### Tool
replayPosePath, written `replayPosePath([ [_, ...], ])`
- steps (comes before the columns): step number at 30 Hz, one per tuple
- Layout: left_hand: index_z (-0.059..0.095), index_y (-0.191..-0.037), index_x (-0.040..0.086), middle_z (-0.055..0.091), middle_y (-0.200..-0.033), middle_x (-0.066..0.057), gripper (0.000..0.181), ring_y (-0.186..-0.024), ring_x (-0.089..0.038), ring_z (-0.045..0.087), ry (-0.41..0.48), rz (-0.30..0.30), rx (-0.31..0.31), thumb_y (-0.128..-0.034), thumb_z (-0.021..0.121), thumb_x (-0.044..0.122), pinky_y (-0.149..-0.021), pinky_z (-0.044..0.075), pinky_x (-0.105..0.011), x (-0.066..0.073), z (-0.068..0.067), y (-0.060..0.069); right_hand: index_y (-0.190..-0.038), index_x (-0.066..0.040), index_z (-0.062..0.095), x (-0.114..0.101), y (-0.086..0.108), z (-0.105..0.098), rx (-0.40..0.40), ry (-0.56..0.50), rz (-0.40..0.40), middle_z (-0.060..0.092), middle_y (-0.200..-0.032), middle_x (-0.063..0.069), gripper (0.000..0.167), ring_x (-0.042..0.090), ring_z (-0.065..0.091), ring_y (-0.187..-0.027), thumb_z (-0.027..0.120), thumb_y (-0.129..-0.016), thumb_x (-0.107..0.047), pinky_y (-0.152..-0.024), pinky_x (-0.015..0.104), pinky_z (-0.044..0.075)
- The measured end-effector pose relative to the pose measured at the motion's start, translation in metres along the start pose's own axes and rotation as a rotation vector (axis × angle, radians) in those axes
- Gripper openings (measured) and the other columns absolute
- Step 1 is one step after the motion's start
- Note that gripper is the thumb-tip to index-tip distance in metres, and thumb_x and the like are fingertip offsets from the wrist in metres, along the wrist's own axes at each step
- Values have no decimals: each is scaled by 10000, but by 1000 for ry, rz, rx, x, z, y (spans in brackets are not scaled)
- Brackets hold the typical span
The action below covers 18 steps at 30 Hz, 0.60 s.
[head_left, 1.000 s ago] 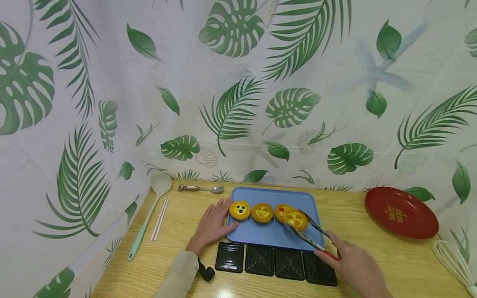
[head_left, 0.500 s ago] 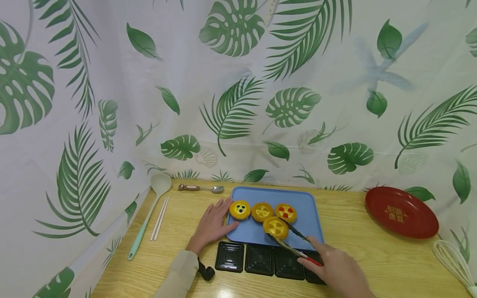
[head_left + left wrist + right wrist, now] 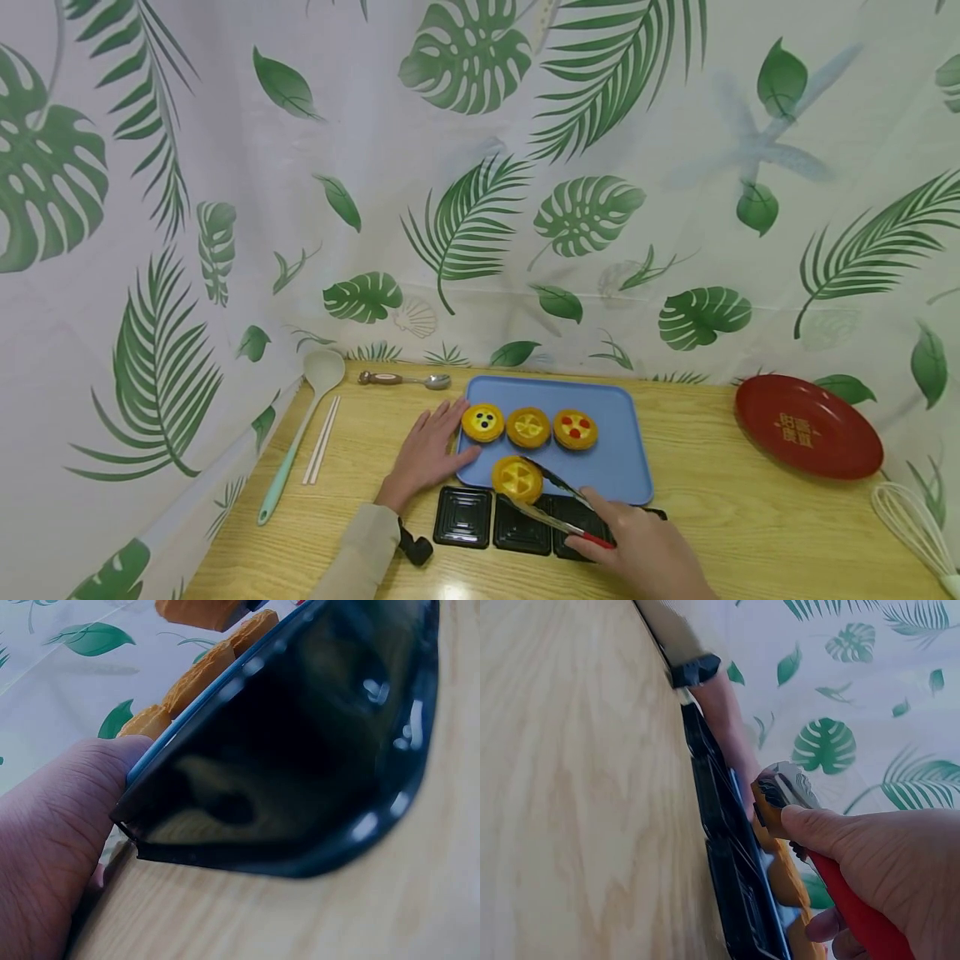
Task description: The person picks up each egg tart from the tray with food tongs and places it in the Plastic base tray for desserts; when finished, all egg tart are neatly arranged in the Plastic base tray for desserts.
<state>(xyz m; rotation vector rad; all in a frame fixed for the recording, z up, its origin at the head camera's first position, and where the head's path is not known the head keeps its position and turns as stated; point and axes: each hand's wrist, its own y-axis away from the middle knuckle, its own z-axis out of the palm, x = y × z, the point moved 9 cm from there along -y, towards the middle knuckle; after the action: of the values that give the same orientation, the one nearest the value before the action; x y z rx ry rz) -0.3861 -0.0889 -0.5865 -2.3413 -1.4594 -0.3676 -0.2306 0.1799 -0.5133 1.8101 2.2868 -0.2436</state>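
My right hand (image 3: 645, 546) grips red-handled metal tongs (image 3: 551, 518), whose tips pinch a yellow tart (image 3: 517, 480) over the front edge of the blue tray (image 3: 600, 481). In the right wrist view, the right hand (image 3: 900, 862) has its thumb along the tongs (image 3: 840, 892). Three tarts stand in a row on the tray: one with dark dots (image 3: 482, 423), one with yellow pieces (image 3: 528, 427), one with red dots (image 3: 575, 429). My left hand (image 3: 429, 452) rests with straight fingers on the tray's left edge. Several black square dishes (image 3: 462, 517) line the tray's front.
On the left lie a ladle (image 3: 291, 467), white chopsticks (image 3: 321, 442) and a spoon (image 3: 405, 381). A red oval plate (image 3: 832, 433) and a whisk (image 3: 911, 529) are on the right. Leaf-patterned cloth (image 3: 637, 250) hangs behind the wooden table (image 3: 720, 467).
My right hand has moved left and toward the front with the tongs and tart, from over the red-dotted tart to near the second black dish. The left hand has not moved.
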Motion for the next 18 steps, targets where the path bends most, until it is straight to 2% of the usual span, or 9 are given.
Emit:
replayPosePath([
  [5,259,-1677,176,240,-1728,39,915,-1598,-255,211,14,4,1,-974,499,711,-1293,134,-507,1,-1,0,-1452,-233,643,-14,-3,14,-83,-27,4,735,-953,-27,794,140,650,-722,671,-847,-747,-654,414,580],
  [10,247,-1680,183,234,-1729,39,916,-1601,-252,201,22,3,-5,-975,497,712,-1294,127,-508,1,0,1,-1466,-250,623,-28,-7,24,-146,-25,-29,716,-927,-17,784,134,615,-680,639,-867,-756,-646,417,578],
  [12,247,-1680,183,234,-1730,36,913,-1601,-255,202,21,5,-6,-976,500,708,-1294,131,-511,2,0,1,-1462,-245,624,-33,-8,27,-161,-20,-52,727,-957,-4,772,155,645,-699,625,-880,-752,-661,435,592],
  [18,257,-1677,172,236,-1729,27,914,-1598,-265,212,8,13,-5,-977,505,704,-1293,136,-513,1,-1,0,-1463,-207,625,-54,-8,35,-166,-34,-159,580,-754,-97,778,71,488,-561,570,-917,-759,-524,311,456],
])
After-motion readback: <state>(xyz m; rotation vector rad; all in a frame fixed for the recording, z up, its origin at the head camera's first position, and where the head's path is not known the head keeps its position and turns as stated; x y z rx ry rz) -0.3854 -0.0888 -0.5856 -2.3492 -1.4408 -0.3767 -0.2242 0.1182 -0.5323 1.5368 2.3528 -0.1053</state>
